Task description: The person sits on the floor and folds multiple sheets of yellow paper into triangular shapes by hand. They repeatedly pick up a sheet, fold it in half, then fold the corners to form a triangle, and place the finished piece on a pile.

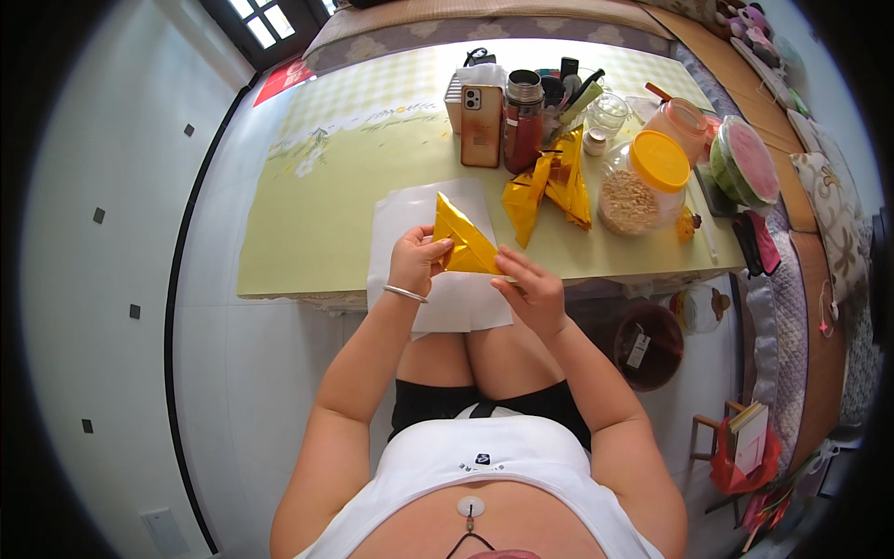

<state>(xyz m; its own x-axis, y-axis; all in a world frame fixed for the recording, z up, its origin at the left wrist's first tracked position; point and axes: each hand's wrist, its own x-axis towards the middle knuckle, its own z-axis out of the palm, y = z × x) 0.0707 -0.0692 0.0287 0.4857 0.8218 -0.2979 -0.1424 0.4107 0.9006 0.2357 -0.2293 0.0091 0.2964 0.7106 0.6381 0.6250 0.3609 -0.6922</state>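
Two hands hold a folded gold foil piece (463,240) above white paper (396,265) at the table's (326,224) near edge.
Shiny, creased and roughly triangular, it points one sharp tip toward the far edge; its long axis slants down toward the near right corner. The left hand (419,258) pinches one side; the right hand (535,287) touches the other, its grip seemingly light, though partly hidden.

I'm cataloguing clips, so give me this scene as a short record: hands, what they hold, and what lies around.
Left hand: gripping folded gold paper at its left side
Right hand: fingertips at its lower right corner
Under hands: white paper, reaching past the near edge of the table
Beyond right hand: more gold pieces
Farther back: phone, upright, left of flask
Right: jar, yellow-lidded, partly filled
Floor, right: dark bin
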